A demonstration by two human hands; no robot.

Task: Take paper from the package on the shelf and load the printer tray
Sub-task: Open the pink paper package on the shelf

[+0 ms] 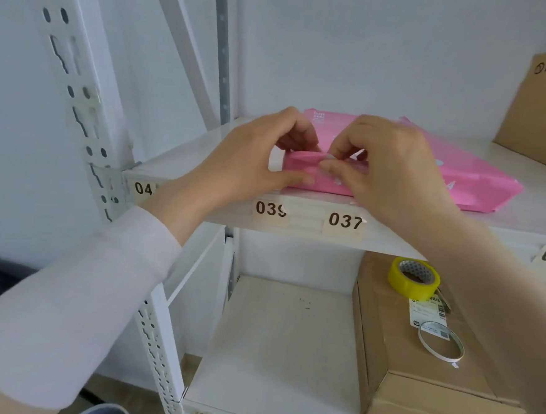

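Note:
A pink paper package [467, 178] lies flat on the white upper shelf [184, 158], its near end facing me. My left hand [252, 153] grips that near end, thumb below and fingers curled over the top. My right hand [384, 163] pinches the wrapper flap at the same end, right beside my left. A sliver of white paper [275, 159] shows at the package's open end. The printer is not in view.
Number labels 039 [271, 209] and 037 [345, 221] are stuck on the shelf's front edge. A PICO cardboard box [543, 106] stands at the back right. On the lower shelf a brown box [415, 372] carries a yellow tape roll [414, 278] and a thin white ring [440, 340].

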